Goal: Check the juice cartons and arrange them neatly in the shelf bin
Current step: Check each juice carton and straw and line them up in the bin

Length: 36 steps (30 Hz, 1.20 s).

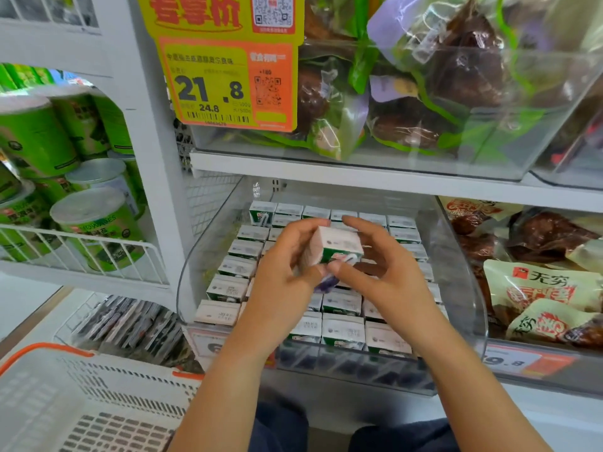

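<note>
Head view. Your left hand [287, 272] grips a single juice carton [336, 244], fingers curled round its left side and thumb beneath, holding it tilted above the middle of the clear shelf bin [470, 288]. Your right hand [388, 272] meets the carton from the right: thumb pressed to its lower green edge, the other fingers arched loosely over the top, not clearly closed on it. Beneath, rows of cartons [342, 331] stand packed upright in the bin. A yellow price tag [225, 76] hangs above; a white basket [81, 396] sits lower left.
</note>
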Available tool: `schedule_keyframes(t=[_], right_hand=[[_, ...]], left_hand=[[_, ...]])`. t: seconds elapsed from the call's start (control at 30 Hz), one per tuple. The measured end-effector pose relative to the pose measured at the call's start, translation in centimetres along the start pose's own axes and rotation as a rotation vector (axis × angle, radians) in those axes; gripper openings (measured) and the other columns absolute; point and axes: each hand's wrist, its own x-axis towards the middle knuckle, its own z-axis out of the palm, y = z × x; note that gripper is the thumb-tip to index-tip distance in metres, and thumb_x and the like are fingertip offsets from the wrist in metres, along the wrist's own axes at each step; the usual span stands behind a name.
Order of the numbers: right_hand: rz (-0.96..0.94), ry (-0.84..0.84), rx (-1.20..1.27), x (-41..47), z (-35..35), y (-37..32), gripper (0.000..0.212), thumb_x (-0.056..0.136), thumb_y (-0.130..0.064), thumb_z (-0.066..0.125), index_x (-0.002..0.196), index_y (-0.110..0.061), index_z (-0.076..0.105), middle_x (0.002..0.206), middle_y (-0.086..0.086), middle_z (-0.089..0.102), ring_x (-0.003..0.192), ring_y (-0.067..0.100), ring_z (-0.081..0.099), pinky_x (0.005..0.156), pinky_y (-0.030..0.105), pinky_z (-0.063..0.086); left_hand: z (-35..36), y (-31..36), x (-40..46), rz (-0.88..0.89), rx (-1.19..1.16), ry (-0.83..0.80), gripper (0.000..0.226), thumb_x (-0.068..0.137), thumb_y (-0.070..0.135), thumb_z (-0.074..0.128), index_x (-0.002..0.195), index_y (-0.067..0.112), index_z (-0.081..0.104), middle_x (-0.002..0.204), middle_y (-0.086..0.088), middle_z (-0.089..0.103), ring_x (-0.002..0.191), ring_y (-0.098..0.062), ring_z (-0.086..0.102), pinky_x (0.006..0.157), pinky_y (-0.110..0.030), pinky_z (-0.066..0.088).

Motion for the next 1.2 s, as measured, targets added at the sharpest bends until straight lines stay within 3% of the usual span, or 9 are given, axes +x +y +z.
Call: schedule_keyframes(t=[0.1,0.2,0.3,0.4,0.5,0.63,0.8,1.0,1.2], right_hand=[[-0.066,-0.038,-0.134,1.1,0.7,-0.5,0.051,0.078,-0.016,0.076,0.114,-0.044,0.056,0.108,-0.019,0.064,0.098,0.002,0.061,0.082,0.024,0.053],[-0.105,-0.032,-0.327,2.0,1.9,-0.4,0.042,0.075,-0.021,0.078,0.109,-0.038,0.06,0.107,-0.013,0.065,0.097,0.005,0.061,0.086,0.034,0.053],[-0.078,0.072,-0.341,3.3,3.2,0.0,0.04,0.075,-0.018,0.079,0.109,-0.03,0.06,0.105,-0.008,0.064,0.094,0.011,0.06,0.083,0.037,0.053],[-0.086,0.128,-0.359,5.3,4.0,0.2,0.039,0.076,-0.02,0.078,0.107,-0.03,0.056,0.102,-0.01,0.061,0.095,0.013,0.06,0.08,0.035,0.053],[-0.107,0.125,-0.399,7.8,5.0,0.3,0.041,0.077,-0.023,0.077,0.113,-0.024,0.057,0.102,-0.009,0.059,0.093,0.011,0.058,0.079,0.031,0.051],[-0.096,0.08,-0.417,10.5,6.8,1.0,0.042,0.08,-0.021,0.075,0.118,-0.015,0.06,0.114,0.003,0.064,0.099,0.016,0.059,0.085,0.033,0.05],[-0.125,0.054,-0.408,13.0,8.7,1.6,0.04,0.082,-0.021,0.073,0.121,-0.014,0.062,0.114,0.007,0.066,0.099,0.023,0.062,0.086,0.034,0.051],[-0.14,0.01,-0.606,15.3,9.9,2.4,0.042,0.085,-0.032,0.068,0.123,-0.016,0.061,0.116,0.003,0.066,0.094,0.02,0.062,0.073,0.019,0.04],[-0.124,-0.184,-0.862,15.2,11.0,3.1,0.046,0.086,-0.036,0.064,0.13,-0.023,0.057,0.125,0.009,0.056,0.108,0.025,0.058,0.084,0.029,0.045]], left_hand=[[-0.8,0.0,-0.1,0.11,0.188,0.039,0.055,0.086,-0.005,0.063,0.115,0.042,0.057,0.119,0.015,0.062,0.111,0.004,0.056,0.082,-0.004,0.044],[-2.3,-0.6,-0.1,0.144,0.482,0.163,0.052,0.086,0.001,0.065,0.124,0.036,0.056,0.123,0.013,0.059,0.114,0.004,0.051,0.088,0.0,0.035],[-3.7,-1.4,-0.3,0.076,0.723,0.265,0.042,0.092,0.021,0.061,0.133,0.029,0.053,0.134,0.008,0.053,0.124,-0.009,0.046,0.098,-0.012,0.03],[-4.8,-2.2,-0.8,-0.068,0.865,0.181,0.049,0.095,0.036,0.053,0.142,0.026,0.044,0.148,0.002,0.041,0.136,-0.016,0.035,0.111,-0.027,0.028],[-5.3,-3.1,-1.4,-0.19,0.999,0.026,0.059,0.096,0.05,0.044,0.149,0.028,0.03,0.158,-0.001,0.023,0.147,-0.02,0.012,0.119,-0.034,0.012],[-5.7,-3.3,-1.5,-0.21,0.999,-0.004,0.06,0.093,0.056,0.045,0.147,0.032,0.033,0.158,0.001,0.023,0.146,-0.019,0.011,0.118,-0.034,0.012],[-5.6,-3.1,-1.5,-0.193,0.993,0.004,0.055,0.092,0.052,0.05,0.144,0.036,0.038,0.157,0.001,0.025,0.146,-0.02,0.014,0.117,-0.033,0.013],[-5.5,-3.2,-1.5,-0.185,0.979,0.029,0.055,0.092,0.052,0.052,0.143,0.039,0.038,0.158,0.004,0.025,0.145,-0.017,0.012,0.117,-0.031,0.012],[-5.5,-3.3,-1.6,-0.168,0.969,0.04,0.055,0.092,0.051,0.052,0.143,0.038,0.038,0.158,0.003,0.024,0.145,-0.016,0.012,0.117,-0.03,0.01]])
